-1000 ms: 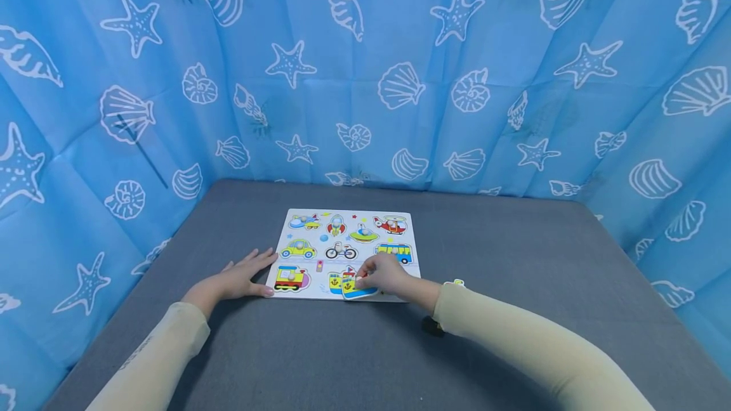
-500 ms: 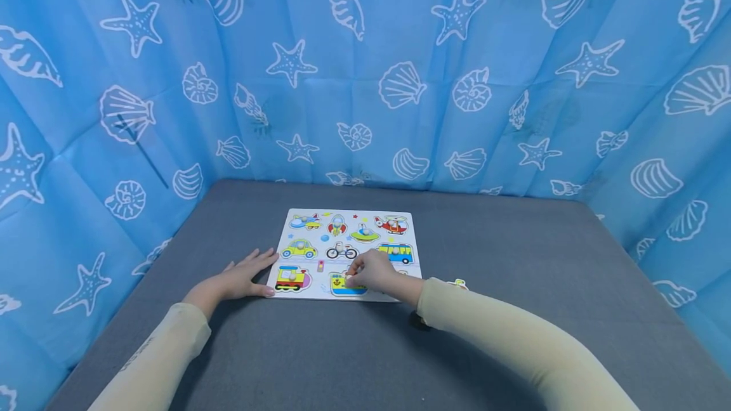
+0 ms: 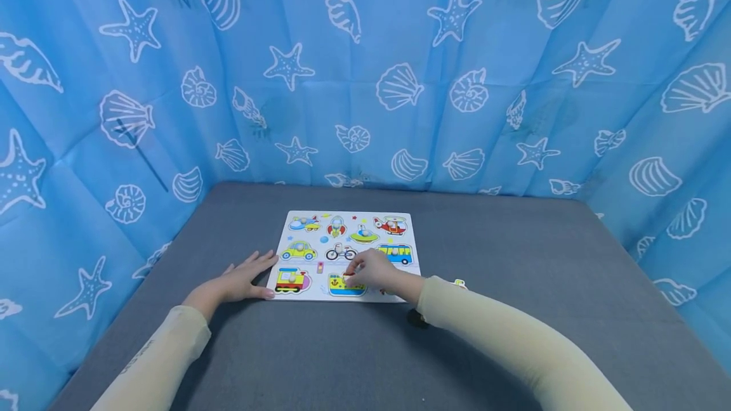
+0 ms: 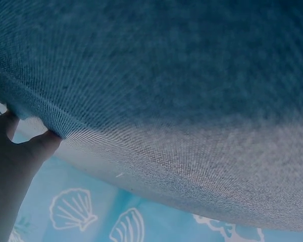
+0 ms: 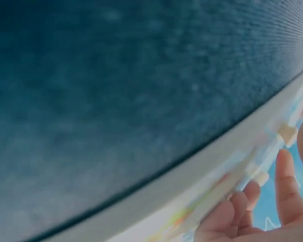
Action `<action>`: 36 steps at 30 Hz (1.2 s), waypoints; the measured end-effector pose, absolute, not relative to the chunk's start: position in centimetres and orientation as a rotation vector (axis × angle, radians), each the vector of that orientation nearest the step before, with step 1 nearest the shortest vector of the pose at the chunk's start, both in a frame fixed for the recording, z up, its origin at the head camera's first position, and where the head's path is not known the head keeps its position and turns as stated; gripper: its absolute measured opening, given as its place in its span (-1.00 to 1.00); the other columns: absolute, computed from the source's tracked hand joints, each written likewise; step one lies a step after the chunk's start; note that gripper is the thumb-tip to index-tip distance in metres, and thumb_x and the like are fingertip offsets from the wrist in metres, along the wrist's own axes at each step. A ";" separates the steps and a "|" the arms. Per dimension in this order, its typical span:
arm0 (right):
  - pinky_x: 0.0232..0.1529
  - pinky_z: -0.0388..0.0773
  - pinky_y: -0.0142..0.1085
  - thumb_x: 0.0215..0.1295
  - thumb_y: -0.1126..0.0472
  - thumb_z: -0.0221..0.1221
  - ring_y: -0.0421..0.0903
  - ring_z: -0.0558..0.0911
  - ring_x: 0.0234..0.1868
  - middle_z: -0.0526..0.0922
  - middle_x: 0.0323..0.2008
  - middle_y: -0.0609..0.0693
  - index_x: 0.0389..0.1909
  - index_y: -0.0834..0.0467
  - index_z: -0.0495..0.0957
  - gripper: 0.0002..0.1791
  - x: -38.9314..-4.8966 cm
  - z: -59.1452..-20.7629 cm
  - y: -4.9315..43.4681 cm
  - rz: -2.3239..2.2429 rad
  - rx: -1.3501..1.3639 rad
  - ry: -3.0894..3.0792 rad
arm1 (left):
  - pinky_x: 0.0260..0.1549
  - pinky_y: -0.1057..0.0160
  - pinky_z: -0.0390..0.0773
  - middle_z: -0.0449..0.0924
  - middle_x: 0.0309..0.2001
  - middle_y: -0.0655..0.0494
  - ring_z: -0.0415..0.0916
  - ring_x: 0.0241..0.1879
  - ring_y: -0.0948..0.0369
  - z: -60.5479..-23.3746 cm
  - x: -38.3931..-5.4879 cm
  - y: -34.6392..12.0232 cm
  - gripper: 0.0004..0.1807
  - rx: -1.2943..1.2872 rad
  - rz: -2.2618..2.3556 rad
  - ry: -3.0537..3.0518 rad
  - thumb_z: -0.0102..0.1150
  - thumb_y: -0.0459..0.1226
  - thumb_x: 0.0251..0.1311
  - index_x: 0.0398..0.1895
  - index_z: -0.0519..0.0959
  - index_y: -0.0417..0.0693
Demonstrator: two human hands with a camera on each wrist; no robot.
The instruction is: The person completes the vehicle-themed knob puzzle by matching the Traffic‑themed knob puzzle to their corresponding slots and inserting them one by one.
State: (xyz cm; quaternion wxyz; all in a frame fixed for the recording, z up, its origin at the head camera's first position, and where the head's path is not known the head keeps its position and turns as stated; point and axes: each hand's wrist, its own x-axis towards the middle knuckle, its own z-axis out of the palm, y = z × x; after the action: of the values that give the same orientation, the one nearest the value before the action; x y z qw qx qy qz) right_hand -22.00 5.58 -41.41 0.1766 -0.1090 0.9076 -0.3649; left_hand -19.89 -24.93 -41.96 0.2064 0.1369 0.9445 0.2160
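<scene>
A white knob puzzle board with vehicle pieces lies on the grey table. My right hand is over its lower right part, pinching the knob of the yellow and blue boat piece, which lines up with the printed boat spot. In the right wrist view, wooden knobs show close by the fingers. My left hand rests at the board's left edge, fingers spread, with thumb and fingertips touching that edge. Beside it sits the train piece; the left wrist view shows this hand's thumb.
The car, bicycle, bus and helicopter pieces sit on the board. Part of a small yellow and white piece shows past my right sleeve. A blue shell-print curtain stands behind the table.
My right hand has moved slightly left with the boat piece, which sat offset over the printed boat and now covers it. The left hand has stayed in place.
</scene>
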 end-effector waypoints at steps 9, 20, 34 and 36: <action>-0.22 0.51 -0.19 0.16 0.25 0.38 -0.04 0.48 -0.14 0.56 -0.15 0.04 -0.21 0.18 0.69 -0.82 -21.5 -39.4 8.7 -1.212 -0.285 2.479 | 0.21 -0.47 -0.29 -0.12 0.51 -0.24 -0.33 0.46 -0.28 -41.9 -19.7 -25.0 0.07 0.354 0.583 2.625 0.30 0.16 0.09 0.53 0.01 -0.11; -0.27 0.41 -0.25 0.20 0.31 0.32 -0.02 0.42 -0.22 0.54 -0.20 0.06 -0.13 0.31 0.64 -0.76 -20.8 -38.3 14.9 -1.281 -0.267 2.484 | 0.22 -0.46 -0.26 -0.10 0.51 -0.24 -0.30 0.46 -0.27 -42.2 -19.7 -25.1 0.08 0.330 0.563 2.641 0.30 0.18 0.07 0.53 0.02 -0.10; -0.37 0.47 -0.19 0.19 0.30 0.33 -0.04 0.45 -0.36 0.49 -0.14 0.15 -0.10 0.34 0.61 -0.71 -19.5 -38.6 23.4 -1.097 -0.458 2.522 | 0.23 -0.45 -0.24 -0.11 0.51 -0.24 -0.32 0.46 -0.27 -41.6 -19.9 -24.2 0.08 0.315 0.547 2.629 0.32 0.14 0.07 0.53 0.01 -0.12; -0.31 0.46 -0.19 0.19 0.28 0.33 -0.01 0.45 -0.26 0.49 -0.12 0.15 -0.08 0.34 0.60 -0.69 -19.4 -38.8 24.4 -1.095 -0.492 2.515 | 0.23 -0.45 -0.24 -0.12 0.51 -0.24 -0.32 0.46 -0.27 -41.6 -19.9 -24.2 0.08 0.318 0.550 2.624 0.32 0.14 0.08 0.53 0.01 -0.12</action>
State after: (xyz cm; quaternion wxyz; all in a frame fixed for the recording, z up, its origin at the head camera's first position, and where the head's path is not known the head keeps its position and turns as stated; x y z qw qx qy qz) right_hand -19.39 24.42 -38.76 0.1764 -0.1738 0.8883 -0.3867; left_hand -19.91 -24.20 -41.57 0.2190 0.1148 0.9483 0.1987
